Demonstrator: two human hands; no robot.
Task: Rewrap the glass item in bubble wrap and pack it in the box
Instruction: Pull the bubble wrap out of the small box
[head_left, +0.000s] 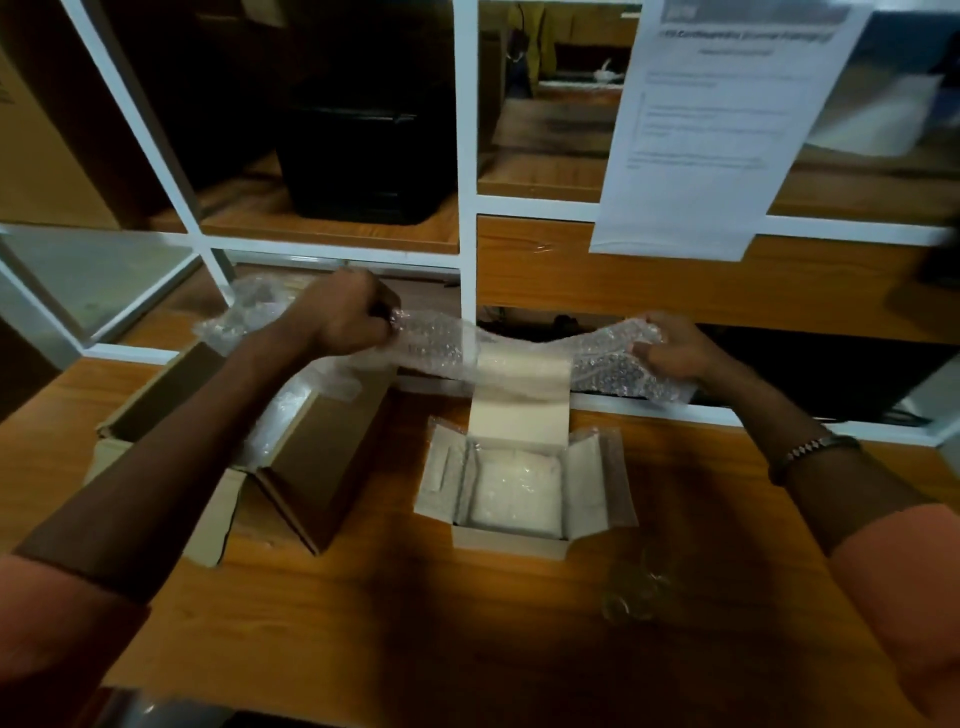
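Observation:
I hold a sheet of clear bubble wrap (441, 345) stretched in the air between both hands, above the far edge of the wooden table. My left hand (345, 312) grips its left part and my right hand (672, 348) grips its right end. Below the sheet stands a small pale box (511, 540) with its flaps open and pale padding inside. The glass item (636, 592), clear and hard to make out, lies on the table to the right of the small box, near my right forearm.
A larger brown cardboard box (311, 467) lies open at the left with more wrap inside. A white-framed glass partition (467, 218) rises behind the table, with a printed paper (701, 130) taped to it. The wooden table (415, 623) extends toward me.

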